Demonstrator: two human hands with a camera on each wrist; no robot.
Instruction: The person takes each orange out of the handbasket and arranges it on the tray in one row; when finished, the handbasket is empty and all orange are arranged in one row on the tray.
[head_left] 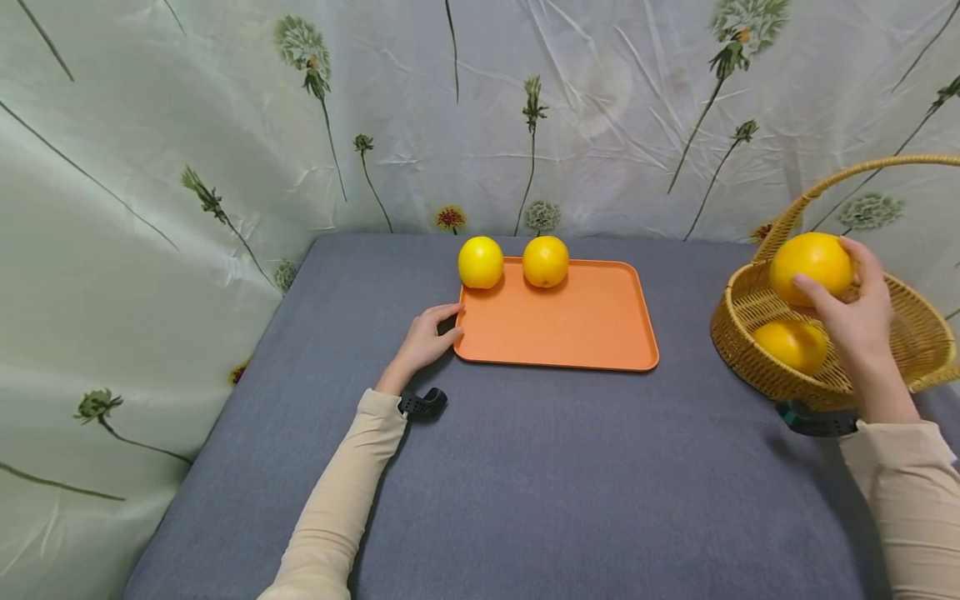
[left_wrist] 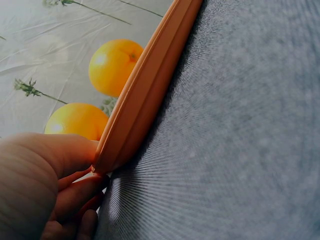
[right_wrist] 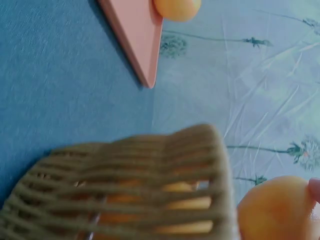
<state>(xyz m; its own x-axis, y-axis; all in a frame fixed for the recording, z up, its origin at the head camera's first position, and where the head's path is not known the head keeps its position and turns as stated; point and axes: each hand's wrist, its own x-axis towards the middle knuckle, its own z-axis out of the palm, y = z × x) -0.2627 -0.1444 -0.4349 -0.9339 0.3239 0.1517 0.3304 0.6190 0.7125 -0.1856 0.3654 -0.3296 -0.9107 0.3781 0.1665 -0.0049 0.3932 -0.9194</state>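
My right hand (head_left: 862, 321) grips an orange (head_left: 810, 268) between thumb and fingers, over the wicker basket (head_left: 738, 350). Another orange (head_left: 791, 346) lies inside the basket, below the held one. In the right wrist view the held orange (right_wrist: 275, 210) shows beyond the basket's blurred woven wall (right_wrist: 150, 155), with only a fingertip visible. My left hand (head_left: 423, 340) is at the left edge of an orange tray (head_left: 562, 325). The left wrist view has its thumb and fingers pinching the tray's rim (left_wrist: 145, 95). Two oranges (head_left: 481, 262) (head_left: 546, 262) sit along the tray's back edge, at its left half.
Grey cloth (head_left: 540, 483) covers the table. A patterned curtain (head_left: 465, 125) hangs behind it and down the left side. The basket's tall arched handle (head_left: 825, 183) rises behind the right hand. Between tray and basket lies a strip of grey cloth.
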